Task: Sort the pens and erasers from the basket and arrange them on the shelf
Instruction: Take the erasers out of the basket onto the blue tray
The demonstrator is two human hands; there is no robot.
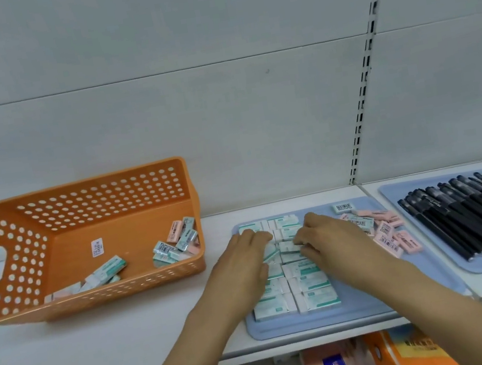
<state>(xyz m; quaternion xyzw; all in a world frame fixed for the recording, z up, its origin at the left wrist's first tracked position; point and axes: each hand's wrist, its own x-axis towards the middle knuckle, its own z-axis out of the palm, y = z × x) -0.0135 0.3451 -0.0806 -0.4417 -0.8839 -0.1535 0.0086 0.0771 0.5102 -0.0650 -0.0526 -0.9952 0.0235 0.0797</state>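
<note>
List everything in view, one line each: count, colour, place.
basket: one, orange, shelf left, tilted
erasers in basket: several, white-green and pink
left mat: one, blue, shelf centre
white-green erasers: many, in rows on left mat
pink erasers: several, loose, left mat's right side
right mat: one, blue
pens: many, black, on right mat
left hand: on eraser rows
right hand: on eraser rows

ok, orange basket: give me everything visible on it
The orange basket looks like plastic, with walls perforated by round holes and an oval handle cutout in its left end. It sits tilted on the white shelf, left of the blue mat. A price sticker marks its floor. Green-and-white and pink erasers remain inside; neither hand touches it.
</note>
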